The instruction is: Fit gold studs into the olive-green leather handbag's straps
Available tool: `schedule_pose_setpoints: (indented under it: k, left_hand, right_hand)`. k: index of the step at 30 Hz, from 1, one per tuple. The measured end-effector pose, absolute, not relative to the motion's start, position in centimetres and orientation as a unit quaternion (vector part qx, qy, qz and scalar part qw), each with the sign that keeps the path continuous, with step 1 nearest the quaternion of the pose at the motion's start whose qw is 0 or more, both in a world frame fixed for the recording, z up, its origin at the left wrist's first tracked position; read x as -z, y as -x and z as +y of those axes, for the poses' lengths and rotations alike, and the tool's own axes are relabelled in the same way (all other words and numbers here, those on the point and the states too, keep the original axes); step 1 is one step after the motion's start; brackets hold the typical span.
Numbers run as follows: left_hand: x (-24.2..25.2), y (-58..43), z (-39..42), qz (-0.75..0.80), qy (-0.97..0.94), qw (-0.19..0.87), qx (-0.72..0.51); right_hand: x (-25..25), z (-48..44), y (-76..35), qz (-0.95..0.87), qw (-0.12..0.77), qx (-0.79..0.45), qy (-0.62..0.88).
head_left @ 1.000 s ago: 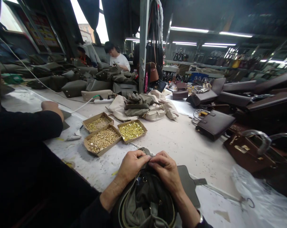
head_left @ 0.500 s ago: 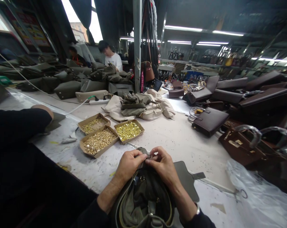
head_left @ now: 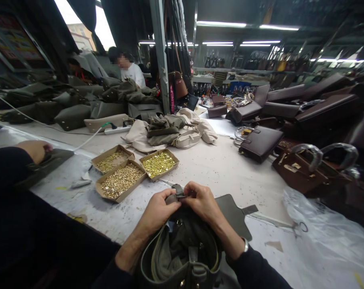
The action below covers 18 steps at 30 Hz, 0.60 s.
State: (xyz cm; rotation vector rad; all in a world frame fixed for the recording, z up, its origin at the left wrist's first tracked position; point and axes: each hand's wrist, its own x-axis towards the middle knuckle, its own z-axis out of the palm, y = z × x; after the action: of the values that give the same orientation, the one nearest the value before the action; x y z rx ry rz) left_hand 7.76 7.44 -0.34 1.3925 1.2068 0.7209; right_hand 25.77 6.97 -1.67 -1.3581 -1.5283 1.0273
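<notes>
Both the left hand (head_left: 156, 212) and right hand (head_left: 202, 203) pinch closed on the far rim of the olive bag (head_left: 182, 257) at six o'clock, boxes (head_left: 121, 181) of brass fittings at ten o'clock.

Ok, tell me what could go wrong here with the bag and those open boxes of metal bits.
Both hands, left hand and right hand, pinch a small fitting at the rim of the olive bag; it could slip and drop inside. The three open cardboard trays of brass pieces lie just left of the left hand, so an elbow might knock them and scatter them.
</notes>
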Motion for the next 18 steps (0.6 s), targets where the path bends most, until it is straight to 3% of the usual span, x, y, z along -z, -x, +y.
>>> schedule_pose_setpoints:
  k: [6, 18]
  left_hand:
    - [0.3, -7.6, 7.7, 0.545, -0.577, 0.542, -0.274]
    - [0.3, -7.8, 7.7, 0.589, -0.631, 0.442, -0.244]
  right_hand:
    - [2.0, 7.8, -26.9, -0.625, 0.387, -0.502, 0.456]
    - [3.0, 8.6, -27.0, -0.625, 0.416, -0.492, 0.440]
